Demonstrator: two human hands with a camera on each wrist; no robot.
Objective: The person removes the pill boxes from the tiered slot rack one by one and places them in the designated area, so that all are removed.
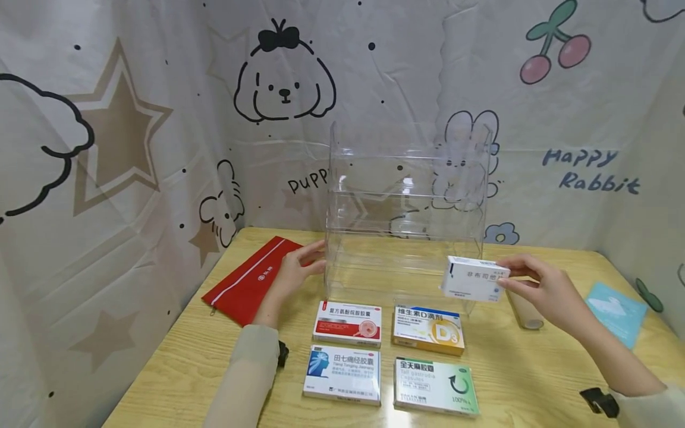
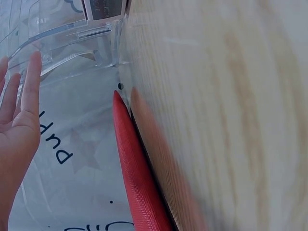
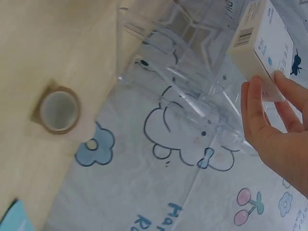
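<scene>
White medicine box (image 1: 474,279) held in air by right hand (image 1: 546,291), pinched at its end between thumb and fingers, just in front of clear acrylic rack (image 1: 407,196), lower right side. Left hand (image 1: 296,271) flat, fingers straight, against rack's left wall; seems to touch, contact unclear. Rack stands mid tabletop (image 1: 535,368) toward back edge. 4 boxes lie in 2 rows near front edge: red-white (image 1: 348,323), orange D3 (image 1: 428,330), blue-white (image 1: 342,374), green (image 1: 436,385). Red pouch (image 1: 248,279) at left edge. Tape roll (image 1: 527,312) under right hand; blue card (image 1: 615,312) near right edge.
</scene>
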